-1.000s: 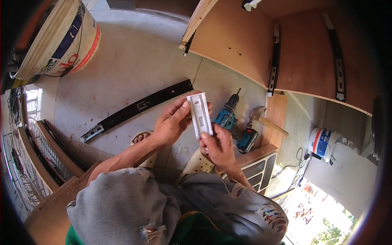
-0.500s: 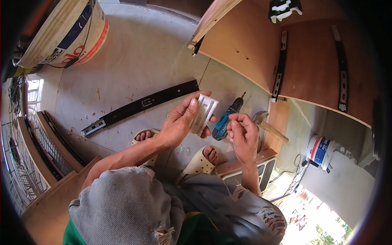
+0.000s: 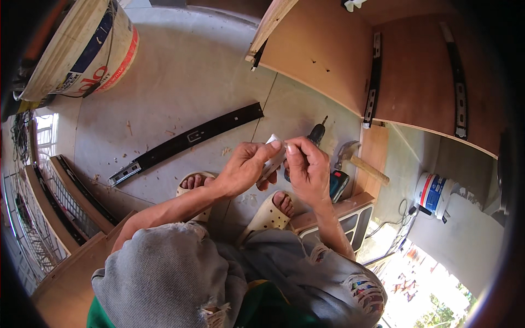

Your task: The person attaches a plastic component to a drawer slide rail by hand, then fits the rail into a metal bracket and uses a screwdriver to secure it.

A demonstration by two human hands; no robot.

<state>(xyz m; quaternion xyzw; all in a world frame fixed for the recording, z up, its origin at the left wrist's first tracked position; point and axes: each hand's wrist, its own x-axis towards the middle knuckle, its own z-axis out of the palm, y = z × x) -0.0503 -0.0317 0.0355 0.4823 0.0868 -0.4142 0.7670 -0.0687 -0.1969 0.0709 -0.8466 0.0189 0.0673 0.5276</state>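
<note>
My left hand [image 3: 240,170] grips a small white grooved plastic piece [image 3: 274,160], thumb on its upper face and fingers beneath. My right hand [image 3: 309,174] is closed, its thumb and forefinger pinched at the far end of that piece. Whatever the pinch holds, if anything, is too small to make out. Under my right hand lies a cordless drill [image 3: 316,133] with a bit in its chuck; the hand hides its middle. A long black drawer slide [image 3: 169,146] rests on the floor beyond my left hand.
A hammer [image 3: 369,169] lies right of the drill. Farther right stands a wooden cabinet [image 3: 322,71] with black slides [image 3: 373,82] mounted inside. A large paint bucket [image 3: 117,60] is at the far left, wooden-sided wire baskets [image 3: 52,202] below it, and a smaller bucket [image 3: 432,192] at the right.
My right hand has moved left and away from me, from beside the white plastic piece to its far end. My left hand has turned the piece slightly. The view has shifted a little.
</note>
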